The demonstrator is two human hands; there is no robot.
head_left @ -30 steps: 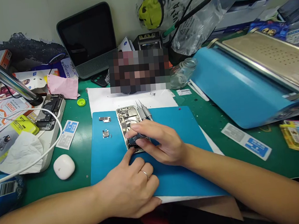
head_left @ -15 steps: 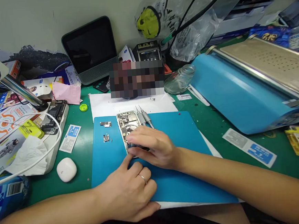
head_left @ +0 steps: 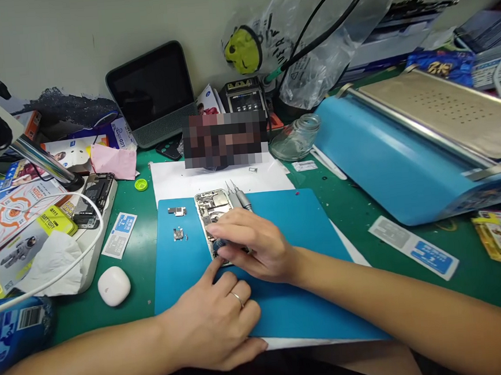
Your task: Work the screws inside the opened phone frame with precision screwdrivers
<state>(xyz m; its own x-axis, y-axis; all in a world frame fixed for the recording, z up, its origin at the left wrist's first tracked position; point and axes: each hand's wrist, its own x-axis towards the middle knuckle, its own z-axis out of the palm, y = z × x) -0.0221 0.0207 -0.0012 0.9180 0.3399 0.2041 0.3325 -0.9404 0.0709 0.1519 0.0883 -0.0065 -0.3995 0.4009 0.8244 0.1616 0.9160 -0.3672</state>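
An opened phone [head_left: 211, 205] with its inner parts bare lies on the blue mat [head_left: 311, 298]. My right hand [head_left: 255, 242] is over its lower half, thumb and fingers pinched around what looks like a screwdriver [head_left: 219, 245]; only its dark blue end shows. The tip is hidden. My left hand [head_left: 221, 317], a ring on one finger, rests on the mat, its index fingertip touching the phone's bottom edge and the other fingers loosely bent and holding nothing. Left of the phone are a small metal-shielded board [head_left: 176, 211] and a smaller part [head_left: 178, 234]. Grey tweezers [head_left: 240, 198] lie at its upper right.
A white earbud case [head_left: 113, 286] sits left of the mat. A blue machine with a metal plate [head_left: 389, 182] stands at right, a glass jar [head_left: 296, 139] behind. Boxes, a white cable [head_left: 93, 237] and another opened phone [head_left: 93, 203] crowd the left. A dark screen [head_left: 152, 94] stands behind.
My right hand has turned slightly, and more of the dark blue end shows between its fingers. The left hand keeps its place. The whole view has shifted a little.
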